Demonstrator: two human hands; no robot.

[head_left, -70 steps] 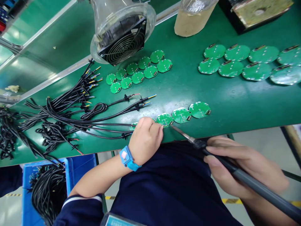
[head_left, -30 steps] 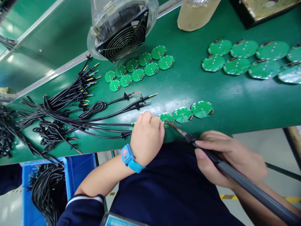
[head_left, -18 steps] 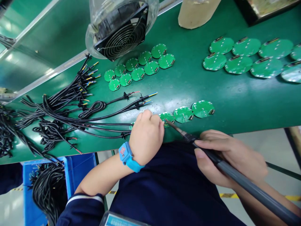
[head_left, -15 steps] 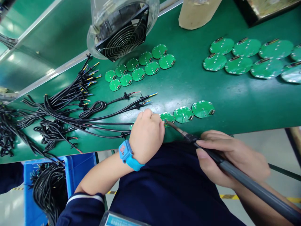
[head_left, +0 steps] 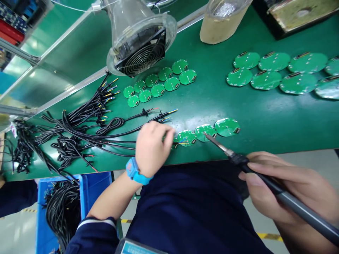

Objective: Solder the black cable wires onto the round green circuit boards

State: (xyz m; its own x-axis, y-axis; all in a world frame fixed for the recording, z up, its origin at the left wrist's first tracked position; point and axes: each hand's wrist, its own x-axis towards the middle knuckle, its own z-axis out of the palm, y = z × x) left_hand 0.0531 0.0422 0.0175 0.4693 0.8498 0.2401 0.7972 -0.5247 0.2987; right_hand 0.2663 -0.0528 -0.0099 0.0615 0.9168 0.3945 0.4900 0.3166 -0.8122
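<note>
My right hand (head_left: 293, 187) grips a soldering iron (head_left: 272, 185), whose tip points at a round green circuit board (head_left: 201, 129) in the near row. Whether the tip touches that board I cannot tell. Over the black cables (head_left: 116, 144) at the front of the bench lies my left hand (head_left: 153, 148), fingers curled down and thumb toward the boards. What its fingers hold, if anything, is hidden. Coloured wire ends (head_left: 183, 142) stick out to its right, over another circuit board (head_left: 187, 134). A further board (head_left: 227, 127) ends the row on the right.
A fan in a clear hood (head_left: 143, 53) hangs over the back of the green bench (head_left: 212, 102). Two rows of boards (head_left: 157, 90) lie below it, more boards (head_left: 267, 80) at right. A tan container (head_left: 219, 26) stands behind. A blue bin (head_left: 84, 194) holds cables.
My right hand has drawn the soldering iron back to the right, its tip leaving the wire ends. My left hand has shifted left from the wired board. The view has moved slightly.
</note>
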